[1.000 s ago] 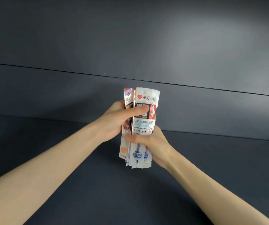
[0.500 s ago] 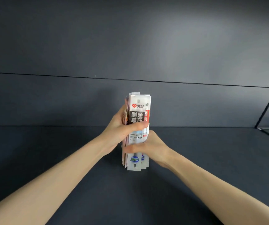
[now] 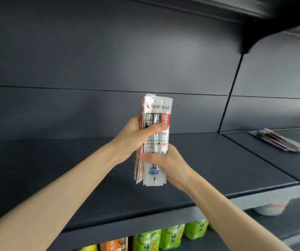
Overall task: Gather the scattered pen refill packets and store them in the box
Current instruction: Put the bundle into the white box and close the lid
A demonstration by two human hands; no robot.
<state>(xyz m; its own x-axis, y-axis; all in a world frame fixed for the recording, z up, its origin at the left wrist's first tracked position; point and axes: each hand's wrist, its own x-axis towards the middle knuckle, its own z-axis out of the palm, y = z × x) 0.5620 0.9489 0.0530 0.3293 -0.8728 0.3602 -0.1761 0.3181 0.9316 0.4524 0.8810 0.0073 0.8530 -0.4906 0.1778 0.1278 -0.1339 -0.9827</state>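
Observation:
A thick stack of pen refill packets [image 3: 156,113] stands upright above the dark shelf [image 3: 218,169], held between both hands. My left hand [image 3: 136,136] grips its upper half from the left, thumb across the front packet. My right hand [image 3: 169,165] grips the lower half from the right, thumb across the front. The front packet is white with black and red labels. More refill packets [image 3: 279,141] lie flat on the neighbouring shelf section at the right. No box is in view.
The dark back panel [image 3: 109,60] rises behind the shelf, and an upper shelf bracket [image 3: 250,42] overhangs at top right. Green and orange snack bags [image 3: 163,238] fill the shelf below. A pale bowl-like item [image 3: 270,208] sits under the right section.
The view has swung right and down, bringing the shelf edge, lower goods and the right-hand packets into sight. Both hands keep the same hold on the stack.

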